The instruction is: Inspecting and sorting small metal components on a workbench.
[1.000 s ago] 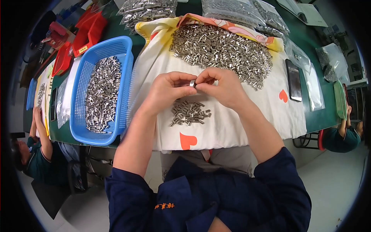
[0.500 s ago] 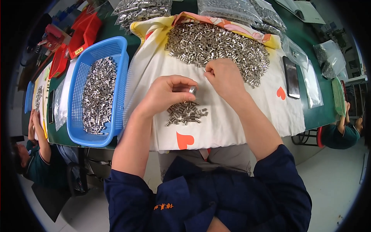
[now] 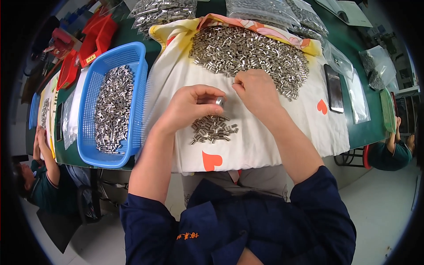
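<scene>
**Small metal sleeve pinched over the cloth**

Your left hand (image 3: 190,106) clamps a short, shiny silver metal sleeve (image 3: 219,101) between thumb and fingertips, above the middle of the white cloth with orange hearts (image 3: 260,145). The sleeve is a stubby cylinder with a bright grey surface; its end faces roughly towards the camera, so you cannot tell clearly how its long axis runs.

Your right hand (image 3: 256,90) reaches to the near edge of the large heap of identical silver sleeves (image 3: 247,53) at the far side of the cloth, fingertips drawn together on the heap; whether they grip a piece cannot be told.

A small pile of silver sleeves (image 3: 213,130) lies just below your left hand, near the cloth's middle.

Beside the cloth's left edge stands a blue plastic mesh basket (image 3: 132,57) holding more sleeves. A dark phone (image 3: 334,88) lies by the right edge. Everything rests on a green table (image 3: 366,128), with clear bags of parts (image 3: 265,9) along its far edge. Other people sit at both ends.
</scene>
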Demonstrator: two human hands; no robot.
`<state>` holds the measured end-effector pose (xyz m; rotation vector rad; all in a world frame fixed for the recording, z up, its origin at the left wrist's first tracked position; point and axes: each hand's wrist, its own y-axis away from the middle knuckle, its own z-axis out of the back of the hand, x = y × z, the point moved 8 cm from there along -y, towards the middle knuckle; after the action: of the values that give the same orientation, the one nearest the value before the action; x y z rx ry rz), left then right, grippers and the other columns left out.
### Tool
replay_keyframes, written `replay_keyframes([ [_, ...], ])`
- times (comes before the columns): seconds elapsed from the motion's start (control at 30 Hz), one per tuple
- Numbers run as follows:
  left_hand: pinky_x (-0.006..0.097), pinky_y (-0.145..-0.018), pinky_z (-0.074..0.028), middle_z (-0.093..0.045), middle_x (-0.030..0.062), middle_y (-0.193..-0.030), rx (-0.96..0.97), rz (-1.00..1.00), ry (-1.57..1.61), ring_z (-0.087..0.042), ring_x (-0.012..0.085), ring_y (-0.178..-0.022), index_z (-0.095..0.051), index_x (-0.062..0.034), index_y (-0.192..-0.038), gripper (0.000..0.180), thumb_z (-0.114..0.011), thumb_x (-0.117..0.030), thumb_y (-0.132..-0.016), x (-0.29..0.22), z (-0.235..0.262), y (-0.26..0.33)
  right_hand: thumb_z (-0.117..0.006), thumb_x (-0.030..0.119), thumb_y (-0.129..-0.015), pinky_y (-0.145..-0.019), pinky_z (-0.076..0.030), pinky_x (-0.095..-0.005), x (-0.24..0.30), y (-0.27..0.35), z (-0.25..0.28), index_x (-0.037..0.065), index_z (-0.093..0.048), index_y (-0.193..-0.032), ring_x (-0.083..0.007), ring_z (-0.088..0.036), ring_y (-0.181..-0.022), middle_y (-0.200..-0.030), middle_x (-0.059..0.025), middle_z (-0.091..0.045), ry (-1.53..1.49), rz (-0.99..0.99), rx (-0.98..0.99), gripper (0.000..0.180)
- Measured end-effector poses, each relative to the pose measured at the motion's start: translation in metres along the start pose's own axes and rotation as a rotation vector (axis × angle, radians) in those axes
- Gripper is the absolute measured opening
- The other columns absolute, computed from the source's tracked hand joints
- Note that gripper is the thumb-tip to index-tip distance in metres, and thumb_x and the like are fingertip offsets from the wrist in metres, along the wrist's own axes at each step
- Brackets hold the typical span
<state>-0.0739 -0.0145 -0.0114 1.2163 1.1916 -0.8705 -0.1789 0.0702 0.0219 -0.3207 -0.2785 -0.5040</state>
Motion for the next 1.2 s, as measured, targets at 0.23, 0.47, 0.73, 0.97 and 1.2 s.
replay_keyframes([
  [0.23,0.021,-0.072,-0.048,-0.061,0.0049,-0.091,-0.119,-0.093,0.134,-0.058,0.0089,-0.080,-0.056,0.0028,-0.104,0.031,-0.065,0.001,-0.074,0.001,0.016,-0.002,-0.061,0.009,-0.073,-0.061,-0.042,-0.0245,0.015,0.006,0.009,0.004,-0.061,-0.077,-0.0133,-0.053,-0.063,-0.071,-0.0047,-0.059,-0.706,-0.112,0.134,0.007],
  [0.47,0.021,-0.072,-0.047,-0.061,0.0062,-0.091,-0.105,-0.133,0.144,-0.058,0.0097,-0.080,-0.056,0.0028,-0.104,0.031,-0.065,0.000,-0.074,-0.004,0.014,-0.001,-0.060,0.009,-0.072,-0.062,-0.047,-0.0285,0.028,0.009,0.014,0.004,-0.061,-0.078,-0.0190,-0.060,-0.068,-0.074,-0.0078,-0.061,-0.630,0.059,0.016,0.008],
  [0.73,0.020,-0.068,-0.048,-0.062,0.0058,-0.088,-0.154,-0.130,0.121,-0.058,0.0092,-0.079,-0.057,0.0036,-0.102,0.029,-0.066,-0.001,-0.074,0.001,0.019,-0.002,-0.060,0.007,-0.070,-0.061,-0.046,-0.0327,0.036,0.011,0.014,0.004,-0.060,-0.074,-0.0235,-0.057,-0.067,-0.070,-0.0084,-0.059,-0.551,0.122,-0.072,0.005],
  [0.97,0.021,-0.069,-0.048,-0.063,0.0079,-0.089,-0.181,-0.120,0.080,-0.059,0.0103,-0.079,-0.057,0.0052,-0.102,0.030,-0.066,-0.002,-0.074,0.001,0.019,-0.001,-0.060,0.007,-0.071,-0.062,-0.045,-0.0334,0.040,0.012,0.013,0.004,-0.060,-0.073,-0.0243,-0.057,-0.068,-0.070,-0.0090,-0.059,-0.468,0.179,-0.114,0.004],
  [1.2,0.021,-0.071,-0.048,-0.063,0.0063,-0.089,-0.106,-0.071,0.045,-0.059,0.0101,-0.081,-0.058,0.0050,-0.102,0.031,-0.067,-0.001,-0.072,-0.001,0.012,0.001,-0.065,0.009,-0.070,-0.063,-0.044,-0.0228,0.019,0.006,0.003,0.002,-0.062,-0.079,-0.0093,-0.056,-0.066,-0.074,-0.0031,-0.062,-0.735,-0.073,0.207,0.012],
])
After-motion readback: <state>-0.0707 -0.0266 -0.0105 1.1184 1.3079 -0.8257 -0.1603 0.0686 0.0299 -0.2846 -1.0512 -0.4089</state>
